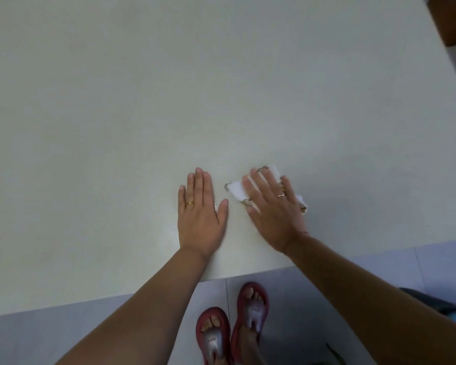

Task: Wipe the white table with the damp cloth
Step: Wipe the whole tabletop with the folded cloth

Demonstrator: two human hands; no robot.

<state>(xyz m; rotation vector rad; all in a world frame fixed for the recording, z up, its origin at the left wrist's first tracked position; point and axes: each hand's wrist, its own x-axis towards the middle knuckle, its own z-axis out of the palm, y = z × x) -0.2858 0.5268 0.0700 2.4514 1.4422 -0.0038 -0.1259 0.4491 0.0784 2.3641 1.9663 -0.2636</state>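
From the head view, looking down, the white bench (169, 88) fills most of the picture, and its near edge runs across the lower part. The cloth (237, 190), white with a patterned border, lies flat on the bench close to that near edge, a little right of the middle. The right hand (271, 212) lies on top of it, fingers straight and spread, pressing it down rather than gripping it. The cloth's corners show past the fingertips and on either side of the hand. Just to its left, apart from the cloth, the left hand (202, 209) rests palm down on the bare surface, fingers straight and together, holding nothing. Each hand wears a gold ring.

The wiping looks to be under way at the near strip. I can make out no wet streaks, smears or crumbs anywhere, so which parts are already done cannot be told. By my reckoning the wide far and left stretches may yet need a pass.

Below the edge are pale floor tiles (327, 299) and two red sandals (213, 335). The small marks on their straps are too blurred to read, and no other writing shows.
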